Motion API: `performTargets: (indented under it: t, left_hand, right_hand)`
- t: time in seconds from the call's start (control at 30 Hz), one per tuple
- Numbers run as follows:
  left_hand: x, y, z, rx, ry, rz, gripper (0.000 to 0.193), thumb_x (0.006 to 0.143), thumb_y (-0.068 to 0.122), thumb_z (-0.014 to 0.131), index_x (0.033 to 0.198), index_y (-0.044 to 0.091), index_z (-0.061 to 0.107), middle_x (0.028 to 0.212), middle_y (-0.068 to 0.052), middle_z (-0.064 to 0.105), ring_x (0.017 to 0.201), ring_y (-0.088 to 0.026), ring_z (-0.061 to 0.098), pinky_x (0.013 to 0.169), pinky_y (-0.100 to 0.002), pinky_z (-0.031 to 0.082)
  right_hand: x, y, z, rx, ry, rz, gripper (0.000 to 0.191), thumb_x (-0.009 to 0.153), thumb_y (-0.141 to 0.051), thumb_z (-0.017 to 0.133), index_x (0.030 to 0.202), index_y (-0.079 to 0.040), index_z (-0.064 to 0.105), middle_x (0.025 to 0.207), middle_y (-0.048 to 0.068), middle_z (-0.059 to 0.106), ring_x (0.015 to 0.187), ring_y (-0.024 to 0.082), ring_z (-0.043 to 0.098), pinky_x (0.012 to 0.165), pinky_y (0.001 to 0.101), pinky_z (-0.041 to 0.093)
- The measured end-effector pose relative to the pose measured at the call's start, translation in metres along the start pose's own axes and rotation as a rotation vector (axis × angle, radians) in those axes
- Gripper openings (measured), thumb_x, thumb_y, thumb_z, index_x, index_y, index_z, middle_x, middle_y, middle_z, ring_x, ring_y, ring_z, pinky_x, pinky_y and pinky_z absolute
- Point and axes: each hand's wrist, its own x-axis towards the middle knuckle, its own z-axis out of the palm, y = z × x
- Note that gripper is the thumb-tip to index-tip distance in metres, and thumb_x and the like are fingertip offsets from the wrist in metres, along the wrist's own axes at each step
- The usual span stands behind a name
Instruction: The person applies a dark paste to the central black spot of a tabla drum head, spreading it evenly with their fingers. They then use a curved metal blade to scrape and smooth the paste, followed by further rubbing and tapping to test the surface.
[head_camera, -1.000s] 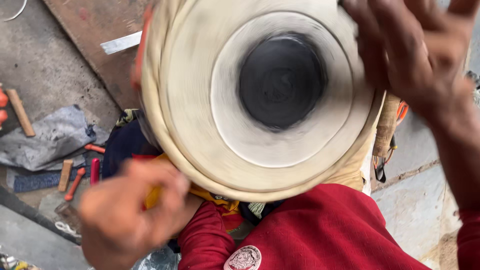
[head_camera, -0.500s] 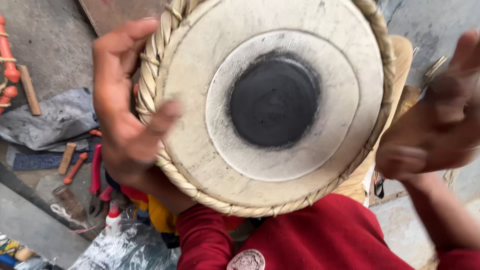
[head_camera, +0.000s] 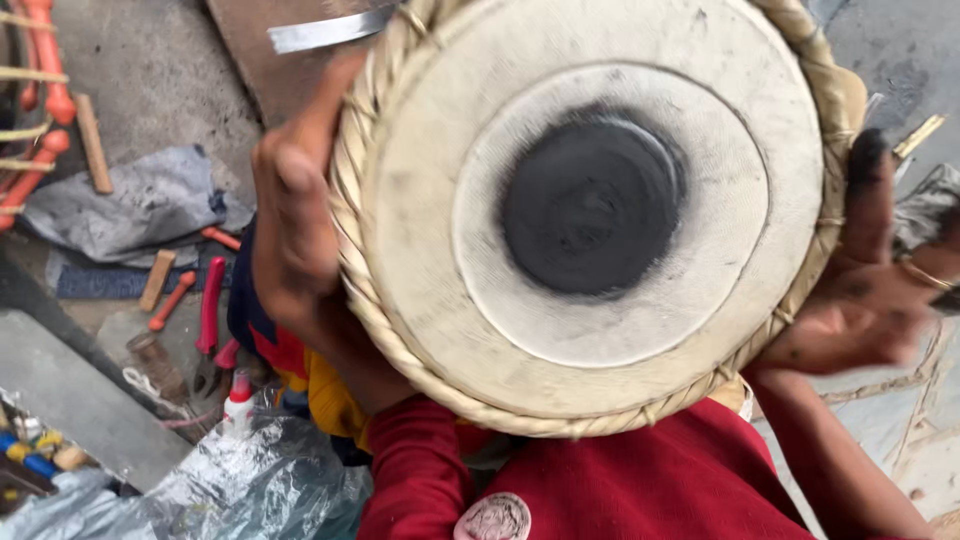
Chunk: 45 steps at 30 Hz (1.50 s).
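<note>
Both hands are sliding lower on the drum (head_camera: 590, 210) than before. I am watching my left hand (head_camera: 295, 215) gripping its left rim, while my right hand (head_camera: 870, 270) is pressing flat and open against its right side, drum between them.

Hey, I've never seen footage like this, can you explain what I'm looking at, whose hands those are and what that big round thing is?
The camera sits on a person's head, looking down at their own two bare hands; there is no machine. Between them they hold a hand drum: a pale skin head with a black round patch in the middle and a braided rim. The left hand has its grip on the rim, and the right hand presses the opposite side with open fingers. On the floor at left lie red-handled pliers, a grey cloth and crumpled clear plastic.
</note>
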Motion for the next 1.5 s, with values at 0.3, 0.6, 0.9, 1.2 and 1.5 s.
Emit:
performTargets:
  t: [0.3, 0.6, 0.9, 1.2, 1.5]
  left_hand:
    - [0.005, 0.016, -0.026, 0.205, -0.026, -0.071, 0.051, 0.114, 0.033, 0.051, 0.154, 0.001, 0.043, 0.142, -0.022, 0.063, 0.136, -0.034, 0.064, 0.116, -0.039, 0.05]
    - [0.012, -0.001, -0.021, 0.558, -0.003, 0.15, 0.055, 0.118, 0.02, 0.065, 0.159, 0.004, 0.031, 0.148, -0.02, 0.052, 0.133, -0.036, 0.062, 0.111, -0.038, 0.054]
    - [-0.005, 0.002, -0.049, 0.573, 0.048, 0.198, 0.063, 0.11, 0.013, 0.07, 0.158, 0.005, 0.029, 0.148, -0.019, 0.05, 0.135, -0.037, 0.058, 0.114, -0.041, 0.05]
    - [0.002, 0.013, -0.038, 0.565, 0.056, 0.214, 0.062, 0.107, 0.011, 0.067, 0.155, 0.005, 0.029, 0.147, -0.018, 0.05, 0.132, -0.036, 0.057, 0.115, -0.04, 0.05]
    - [0.0, 0.0, -0.042, 0.542, 0.048, 0.197, 0.064, 0.107, 0.011, 0.068, 0.158, 0.005, 0.03, 0.148, -0.018, 0.05, 0.136, -0.036, 0.058, 0.115, -0.041, 0.05]
  right_hand:
    - [0.001, -0.007, 0.014, -0.022, -0.032, -0.007, 0.089, 0.109, -0.004, 0.052, 0.165, -0.047, -0.001, 0.173, 0.006, 0.03, 0.158, 0.017, 0.032, 0.129, 0.0356, 0.033]
    - [0.048, -0.052, 0.02, -0.807, -0.526, -0.248, 0.058, 0.099, -0.009, 0.069, 0.155, -0.017, 0.054, 0.175, 0.008, -0.009, 0.164, 0.033, -0.009, 0.128, 0.0565, 0.004]
    - [0.091, -0.091, 0.074, -0.501, -0.694, -0.25, 0.052, 0.087, 0.001, 0.079, 0.134, -0.002, 0.059, 0.159, 0.033, 0.036, 0.155, 0.046, 0.024, 0.127, 0.0616, 0.005]
    - [0.122, -0.088, 0.065, -0.347, -0.779, -0.203, 0.034, 0.09, -0.009, 0.076, 0.122, -0.007, 0.065, 0.157, 0.041, 0.033, 0.155, 0.037, 0.028, 0.129, 0.0573, 0.003]
    - [0.103, -0.088, 0.066, -0.437, -0.742, -0.191, 0.03, 0.093, -0.005, 0.073, 0.121, -0.004, 0.062, 0.154, 0.042, 0.034, 0.154, 0.036, 0.023, 0.128, 0.0591, 0.0]
